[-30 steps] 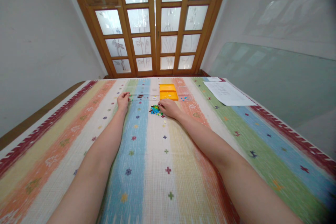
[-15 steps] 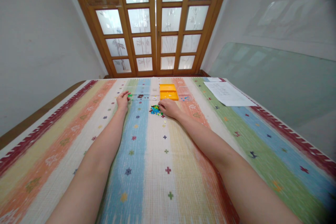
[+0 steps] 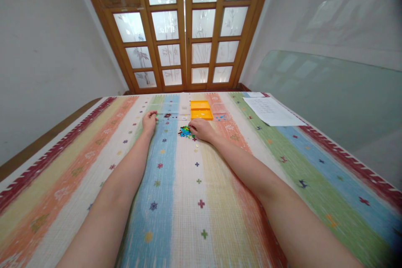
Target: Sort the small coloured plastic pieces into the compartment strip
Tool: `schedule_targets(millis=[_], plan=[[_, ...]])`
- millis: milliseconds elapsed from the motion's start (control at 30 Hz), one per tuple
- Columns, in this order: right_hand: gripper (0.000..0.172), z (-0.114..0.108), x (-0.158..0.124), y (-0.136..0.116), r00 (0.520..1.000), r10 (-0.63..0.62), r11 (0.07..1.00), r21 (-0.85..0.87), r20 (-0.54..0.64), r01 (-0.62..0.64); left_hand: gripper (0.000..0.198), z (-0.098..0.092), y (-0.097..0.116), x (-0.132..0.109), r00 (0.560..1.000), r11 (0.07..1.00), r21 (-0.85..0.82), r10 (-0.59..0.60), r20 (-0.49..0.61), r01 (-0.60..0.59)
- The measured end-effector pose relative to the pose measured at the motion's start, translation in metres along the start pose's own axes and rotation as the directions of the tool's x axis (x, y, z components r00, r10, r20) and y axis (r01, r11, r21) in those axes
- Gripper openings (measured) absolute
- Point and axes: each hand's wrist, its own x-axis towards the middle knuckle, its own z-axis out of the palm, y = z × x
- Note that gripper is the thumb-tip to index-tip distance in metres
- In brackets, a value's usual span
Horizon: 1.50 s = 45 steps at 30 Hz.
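Note:
A pile of small blue, green, yellow and dark pieces (image 3: 185,132) lies on the striped cloth. My right hand (image 3: 200,129) rests at the pile's right side, its fingers curled over the edge; whatever they hold is hidden. My left hand (image 3: 150,121) is over the left end of a row of clear trays, with its fingers bent together, and anything between them is too small to make out. Dark red pieces (image 3: 167,115) lie just right of my left hand. Behind my right hand an open yellow box (image 3: 201,114) holds a few pale bits.
Small blue pieces (image 3: 221,117) lie right of the yellow box. Printed sheets (image 3: 271,112) lie at the table's back right. The striped cloth (image 3: 188,217) covers the table, and wooden glazed doors (image 3: 185,42) stand behind it.
My left hand has shifted slightly right and now covers the green pieces that showed by its fingertips. My right hand has hardly moved.

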Motion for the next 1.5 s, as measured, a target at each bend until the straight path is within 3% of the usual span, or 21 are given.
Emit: schedule_targets(millis=[167,333,433,667,833,1067,1200,1367,1433,1500], plan=[[0.016,0.0,0.001,-0.003,0.989,-0.139,0.99,0.035,0.045,0.137,0.032,0.004,0.006,-0.006,0.997,0.995,0.075,0.061,0.055,-0.065],[0.016,0.001,0.002,-0.002,0.991,-0.113,0.993,0.054,0.068,0.109,0.028,0.012,0.012,-0.016,0.971,0.964,0.194,0.145,0.19,-0.182],[0.019,0.001,0.001,0.001,0.991,-0.116,0.989,0.1,0.07,0.109,0.028,0.019,0.018,-0.025,0.923,0.917,0.258,0.215,0.32,-0.303],[0.018,0.0,0.0,0.001,0.986,-0.155,0.977,0.157,0.066,0.143,0.029,0.027,0.037,-0.046,0.765,0.781,0.305,0.315,0.561,-0.545],[0.019,0.001,0.0,0.005,0.994,-0.104,0.98,0.174,0.021,0.099,0.028,0.027,0.038,-0.049,0.716,0.73,0.313,0.332,0.615,-0.607],[0.005,0.007,0.0,0.025,0.996,-0.018,0.992,0.121,-0.085,0.028,0.027,0.03,0.05,-0.056,0.637,0.679,0.263,0.385,0.668,-0.685],[0.012,0.005,0.0,0.04,0.961,0.181,0.981,0.111,-0.21,-0.161,0.025,0.041,0.075,-0.078,0.531,0.644,0.132,0.479,0.698,-0.754],[0.014,0.005,0.0,0.046,0.899,0.314,0.949,0.132,-0.305,-0.287,0.026,0.059,0.103,-0.118,0.233,0.529,-0.075,0.491,0.839,-0.845],[0.016,0.005,0.0,0.045,0.889,0.312,0.95,0.14,-0.335,-0.281,0.022,0.062,0.109,-0.129,0.158,0.501,-0.121,0.479,0.863,-0.857],[0.017,0.007,0.001,0.043,0.883,0.305,0.952,0.144,-0.356,-0.271,0.015,0.064,0.113,-0.134,0.115,0.486,-0.153,0.478,0.871,-0.861]])
